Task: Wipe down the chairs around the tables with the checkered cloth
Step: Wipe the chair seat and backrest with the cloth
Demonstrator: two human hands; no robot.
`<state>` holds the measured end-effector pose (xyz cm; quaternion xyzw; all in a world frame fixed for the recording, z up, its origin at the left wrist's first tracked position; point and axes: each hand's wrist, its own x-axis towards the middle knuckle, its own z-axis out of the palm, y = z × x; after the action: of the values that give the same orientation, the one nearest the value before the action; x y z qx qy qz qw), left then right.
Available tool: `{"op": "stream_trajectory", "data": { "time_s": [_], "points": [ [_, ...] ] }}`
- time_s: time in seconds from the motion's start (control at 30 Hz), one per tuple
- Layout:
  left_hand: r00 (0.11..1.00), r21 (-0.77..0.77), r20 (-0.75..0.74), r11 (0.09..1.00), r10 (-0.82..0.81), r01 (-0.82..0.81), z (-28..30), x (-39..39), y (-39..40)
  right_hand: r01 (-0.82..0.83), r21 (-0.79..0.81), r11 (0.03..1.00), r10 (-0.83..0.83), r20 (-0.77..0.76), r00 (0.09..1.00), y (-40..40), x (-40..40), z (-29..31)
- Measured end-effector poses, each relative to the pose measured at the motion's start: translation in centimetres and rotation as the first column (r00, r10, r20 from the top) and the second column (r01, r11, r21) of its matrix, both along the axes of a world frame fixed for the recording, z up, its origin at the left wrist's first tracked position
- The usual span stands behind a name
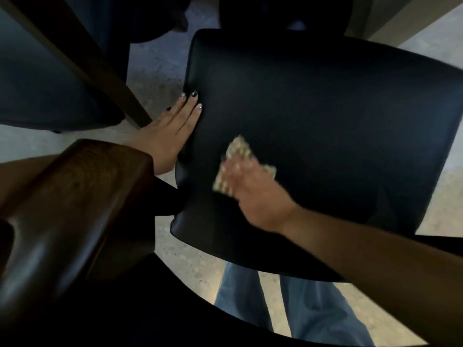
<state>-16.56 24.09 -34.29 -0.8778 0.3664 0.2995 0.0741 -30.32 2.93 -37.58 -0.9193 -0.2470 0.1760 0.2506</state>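
Checkered cloth [239, 160] flat on black chair seat [325, 121].

I take this for a dining room, a restaurant or café by the look of it. The black padded chair seat [325, 126] fills the middle of the frame, another dark seat [37, 78] sits at the left edge, and a wooden table leg [82, 58] slants down the upper left. Speckled grey concrete floor [155, 71] shows between them.
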Motion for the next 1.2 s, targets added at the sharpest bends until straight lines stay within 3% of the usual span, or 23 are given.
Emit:
{"op": "stream_trajectory", "data": {
  "time_s": [0.13,0.27,0.33,0.43,0.5,0.57,0.63,0.7,0.83,0.93,1.0,1.03,1.1,1.2],
  "points": [
    [1.0,-0.022,0.019,1.0,-0.001,0.002,-0.3,0.1,0.3,-0.151,0.03,0.988,0.152,-0.019,0.988,1.2,-4.7,0.4],
    [0.977,-0.081,0.036,0.974,-0.211,0.213,0.4,2.9,0.8,-0.128,0.107,0.986,0.133,-0.041,0.99,-0.5,-2.1,1.3],
    [0.978,-0.051,0.054,0.978,-0.201,0.204,1.4,5.4,0.9,0.077,0.104,0.992,-0.074,-0.039,0.997,-2.6,1.4,1.7],
    [0.987,-0.057,0.046,0.986,-0.152,0.154,2.7,8.8,-0.9,0.415,0.054,0.908,-0.418,0.094,0.903,-6.8,8.4,1.9],
    [0.985,-0.076,0.058,0.983,-0.161,0.165,2.9,9.8,-3.3,0.627,-0.009,0.779,-0.618,0.163,0.769,-9.8,12.6,1.6],
    [0.998,-0.077,0.042,0.996,-0.043,0.046,2.7,9.8,-6.3,0.792,-0.065,0.608,-0.776,0.164,0.609,-11.4,15.2,1.0],
    [0.993,-0.039,-0.001,0.993,0.114,-0.114,2.3,9.1,-9.5,0.826,-0.159,0.541,-0.801,0.202,0.564,-10.3,16.3,0.3],
    [0.979,0.037,-0.067,0.981,0.194,-0.192,1.6,8.3,-12.1,0.763,-0.184,0.619,-0.731,0.218,0.646,-7.9,15.9,-0.2],
    [0.964,0.209,-0.062,0.948,0.259,-0.241,0.5,7.4,-14.8,0.413,0.038,0.91,-0.412,0.211,0.887,-4.6,11.7,0.1],
    [0.95,0.283,-0.018,0.913,0.311,-0.294,0.3,7.3,-15.5,0.186,0.001,0.983,-0.184,0.161,0.97,-7.0,10.4,0.7],
    [0.949,0.302,-0.001,0.905,0.316,-0.301,0.4,7.3,-15.7,0.243,-0.032,0.97,-0.231,0.205,0.951,-10.4,11.1,0.9],
    [0.95,0.299,0.002,0.906,0.312,-0.299,0.3,7.2,-15.7,0.353,-0.074,0.932,-0.329,0.23,0.916,-12.4,11.3,0.8],
    [0.953,0.295,0.002,0.91,0.304,-0.292,0.2,7.2,-15.6,0.609,-0.222,0.762,-0.567,0.225,0.792,-16.7,11.2,0.4],
    [0.953,0.297,0.006,0.91,0.302,-0.29,0.0,7.2,-15.5,0.848,-0.176,0.5,-0.818,0.227,0.529,-19.0,10.1,0.5]
  ]
}}
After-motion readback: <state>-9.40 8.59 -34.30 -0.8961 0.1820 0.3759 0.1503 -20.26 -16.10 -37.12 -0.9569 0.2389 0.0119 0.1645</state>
